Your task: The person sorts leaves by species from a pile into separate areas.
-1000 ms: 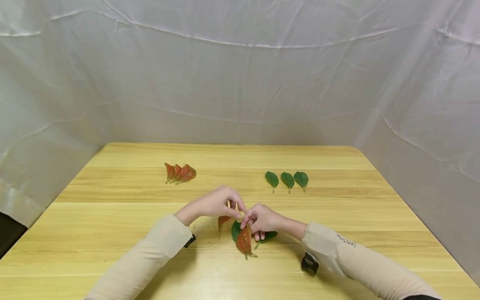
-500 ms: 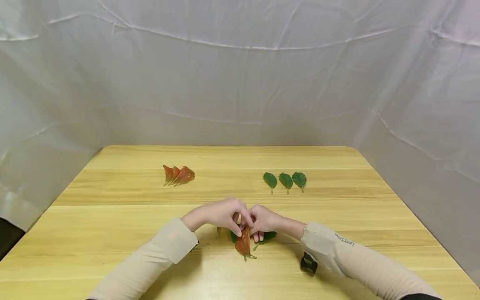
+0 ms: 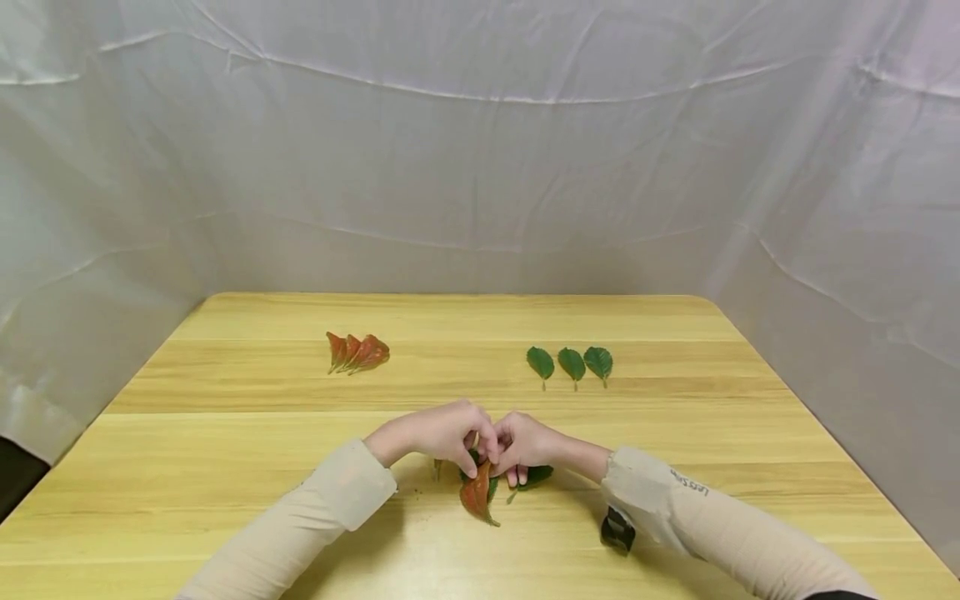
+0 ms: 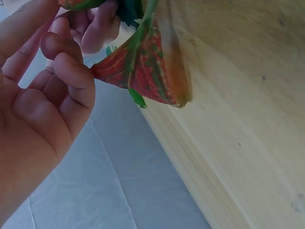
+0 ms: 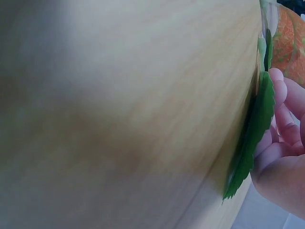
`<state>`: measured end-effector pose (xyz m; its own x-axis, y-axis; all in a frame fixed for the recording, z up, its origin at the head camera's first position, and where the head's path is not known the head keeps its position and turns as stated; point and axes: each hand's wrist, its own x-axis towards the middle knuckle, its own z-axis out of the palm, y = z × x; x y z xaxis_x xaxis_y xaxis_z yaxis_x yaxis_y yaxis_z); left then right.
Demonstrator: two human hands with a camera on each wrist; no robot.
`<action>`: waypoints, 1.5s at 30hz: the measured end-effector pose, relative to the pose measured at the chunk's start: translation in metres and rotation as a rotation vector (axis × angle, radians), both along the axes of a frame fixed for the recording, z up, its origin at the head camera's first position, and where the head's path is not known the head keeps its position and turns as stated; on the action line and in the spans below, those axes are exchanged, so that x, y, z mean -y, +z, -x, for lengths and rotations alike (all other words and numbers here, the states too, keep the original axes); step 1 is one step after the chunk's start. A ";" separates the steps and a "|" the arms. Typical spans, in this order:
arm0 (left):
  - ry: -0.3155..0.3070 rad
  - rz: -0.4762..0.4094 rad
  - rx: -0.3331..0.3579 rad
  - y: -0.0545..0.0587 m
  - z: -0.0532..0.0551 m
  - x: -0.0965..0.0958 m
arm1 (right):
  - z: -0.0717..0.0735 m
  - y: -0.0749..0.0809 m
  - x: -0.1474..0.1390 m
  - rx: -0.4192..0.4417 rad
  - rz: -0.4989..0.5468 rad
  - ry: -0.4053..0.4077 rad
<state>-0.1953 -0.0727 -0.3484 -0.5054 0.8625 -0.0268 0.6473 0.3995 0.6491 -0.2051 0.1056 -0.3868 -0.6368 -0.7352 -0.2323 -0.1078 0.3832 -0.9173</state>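
Near the front middle of the table, a red leaf [image 3: 477, 496] hangs stem-down at both hands, with a green leaf's edge showing behind it. My left hand [image 3: 453, 435] pinches its upper part between thumb and forefinger. Right beside it, my right hand [image 3: 528, 442] has thumb and forefinger curled at the leaf's top end; part of that grip is hidden. Under the right hand's lower fingers a green leaf [image 5: 255, 133] lies on the wood. Another red leaf [image 4: 143, 69] rests by the left hand's curled fingers, mostly hidden from the head camera.
Toward the back left, several red leaves [image 3: 367, 354] lie overlapped on the wooden table [image 3: 225, 467]. Three green leaves [image 3: 572, 364] stand in a row at the back right. A pale sheet [image 3: 480, 167] walls the table's back and sides.
My left hand has come down and right to the red leaf and now pinches it. The leaf's lower end has swung a little left. My right hand has hardly moved.
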 end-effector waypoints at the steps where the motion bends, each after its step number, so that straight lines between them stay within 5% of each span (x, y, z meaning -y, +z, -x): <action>1: -0.002 0.004 -0.002 0.000 0.000 0.000 | 0.000 0.000 0.000 0.005 0.001 0.000; 12: -0.073 0.073 0.007 0.002 0.001 0.002 | -0.001 0.002 -0.001 0.000 -0.007 0.002; 19: -0.177 0.046 0.143 0.002 0.003 0.008 | 0.000 0.001 0.000 -0.020 -0.015 -0.001; 26: -0.277 -0.033 0.234 0.001 0.006 0.014 | -0.001 0.000 0.001 -0.127 -0.042 -0.006; 33: -0.173 -0.052 0.428 0.000 0.005 0.021 | -0.003 0.002 0.001 -0.067 -0.073 -0.024; 45: -0.080 -0.275 0.549 -0.003 0.008 0.035 | -0.002 0.003 0.001 0.025 -0.020 -0.017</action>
